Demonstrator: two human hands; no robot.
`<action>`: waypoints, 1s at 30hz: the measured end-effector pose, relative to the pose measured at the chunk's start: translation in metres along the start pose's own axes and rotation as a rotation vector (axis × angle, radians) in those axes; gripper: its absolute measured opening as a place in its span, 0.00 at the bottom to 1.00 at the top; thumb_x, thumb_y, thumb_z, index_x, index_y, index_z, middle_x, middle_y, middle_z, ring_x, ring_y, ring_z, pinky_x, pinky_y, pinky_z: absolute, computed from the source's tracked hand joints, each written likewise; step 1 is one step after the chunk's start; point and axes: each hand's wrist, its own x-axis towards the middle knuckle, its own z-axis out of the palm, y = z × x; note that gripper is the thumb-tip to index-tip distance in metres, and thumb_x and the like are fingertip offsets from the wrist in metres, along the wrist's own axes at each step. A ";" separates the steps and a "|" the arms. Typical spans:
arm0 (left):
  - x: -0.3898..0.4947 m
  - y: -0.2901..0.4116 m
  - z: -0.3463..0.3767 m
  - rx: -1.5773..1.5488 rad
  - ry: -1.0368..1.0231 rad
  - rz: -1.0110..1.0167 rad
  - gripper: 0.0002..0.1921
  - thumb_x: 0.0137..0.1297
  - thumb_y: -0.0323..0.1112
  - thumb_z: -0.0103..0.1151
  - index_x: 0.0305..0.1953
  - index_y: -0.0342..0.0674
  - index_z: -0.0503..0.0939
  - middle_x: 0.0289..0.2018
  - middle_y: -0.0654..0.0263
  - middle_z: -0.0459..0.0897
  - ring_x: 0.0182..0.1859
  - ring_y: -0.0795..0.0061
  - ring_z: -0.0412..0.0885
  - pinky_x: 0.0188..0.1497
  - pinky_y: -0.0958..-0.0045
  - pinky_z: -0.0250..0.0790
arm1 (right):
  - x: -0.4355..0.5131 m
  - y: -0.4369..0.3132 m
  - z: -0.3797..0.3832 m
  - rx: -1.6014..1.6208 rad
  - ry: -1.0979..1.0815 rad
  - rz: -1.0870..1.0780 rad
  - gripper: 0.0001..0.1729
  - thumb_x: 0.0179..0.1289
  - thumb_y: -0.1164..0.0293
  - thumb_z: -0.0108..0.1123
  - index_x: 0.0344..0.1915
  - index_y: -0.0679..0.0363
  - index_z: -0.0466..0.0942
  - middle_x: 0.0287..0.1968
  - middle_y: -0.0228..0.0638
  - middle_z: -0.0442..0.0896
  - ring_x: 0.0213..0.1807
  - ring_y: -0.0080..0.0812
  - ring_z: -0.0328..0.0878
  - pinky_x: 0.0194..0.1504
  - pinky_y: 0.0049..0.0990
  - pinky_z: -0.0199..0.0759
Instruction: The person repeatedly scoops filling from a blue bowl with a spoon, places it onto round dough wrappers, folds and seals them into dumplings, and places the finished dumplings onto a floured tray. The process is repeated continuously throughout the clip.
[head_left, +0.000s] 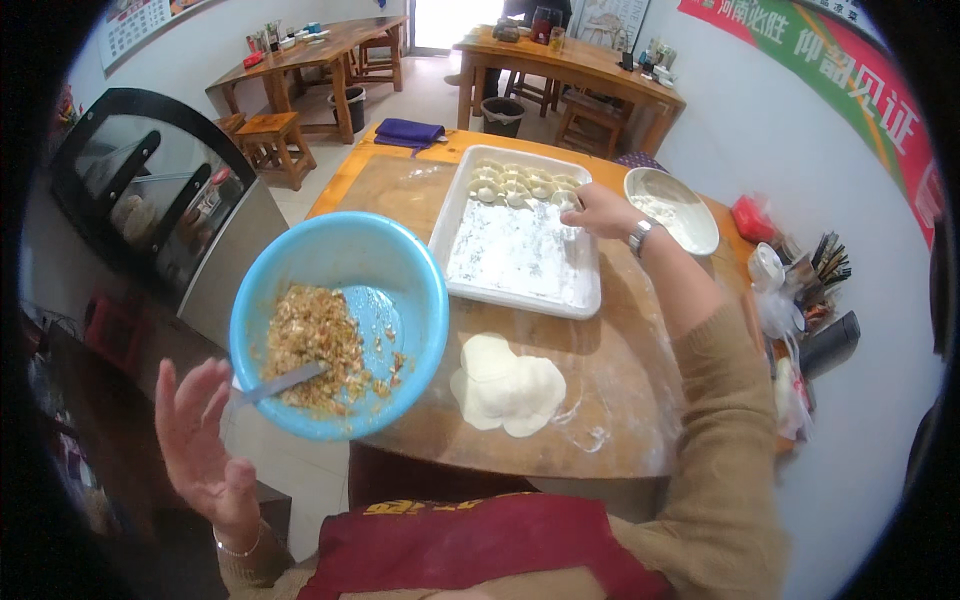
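My right hand (604, 211) reaches into a white plastic tray (589, 294) dusted with flour. Its fingers are closed around a folded dumpling (564, 201), at the right end of the front row. Several other dumplings (516, 184) sit in rows at the tray's far end. My left hand (201, 442) is raised with fingers spread and holds nothing, just left of a blue plastic basin (433, 300). Chopped filling (307, 337) lies in the basin, and a flat metal utensil (281, 381) leans in it over the rim. Overlapping round dough wrappers (510, 386) lie on the wooden board (622, 405).
A white bowl of flour (667, 202) stands right of the tray. A folded purple cloth (409, 133) lies at the far left. Chopsticks (831, 256), bags and a dark container (829, 345) line the right side. A glass display case (150, 195) stands left; dining tables (570, 60) are beyond.
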 end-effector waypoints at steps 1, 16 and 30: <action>0.001 -0.004 -0.004 0.022 0.012 -0.002 0.52 0.56 0.62 0.67 0.74 0.35 0.58 0.61 0.50 0.76 0.63 0.57 0.77 0.64 0.54 0.70 | 0.016 0.005 0.002 -0.027 0.017 -0.022 0.20 0.65 0.63 0.64 0.45 0.70 0.78 0.44 0.51 0.84 0.47 0.44 0.81 0.51 0.38 0.74; -0.004 -0.037 -0.027 0.130 0.082 -0.056 0.42 0.63 0.57 0.62 0.71 0.36 0.63 0.59 0.54 0.77 0.57 0.64 0.79 0.57 0.65 0.74 | 0.074 0.024 0.048 0.113 0.410 -0.095 0.08 0.55 0.76 0.65 0.35 0.68 0.84 0.38 0.54 0.85 0.43 0.49 0.83 0.47 0.38 0.76; -0.010 -0.032 -0.047 0.111 0.010 0.117 0.34 0.69 0.48 0.59 0.70 0.34 0.66 0.55 0.54 0.82 0.55 0.63 0.83 0.58 0.62 0.76 | -0.022 -0.018 0.017 0.049 0.518 -0.157 0.10 0.66 0.73 0.62 0.43 0.66 0.85 0.39 0.46 0.88 0.40 0.36 0.85 0.46 0.31 0.77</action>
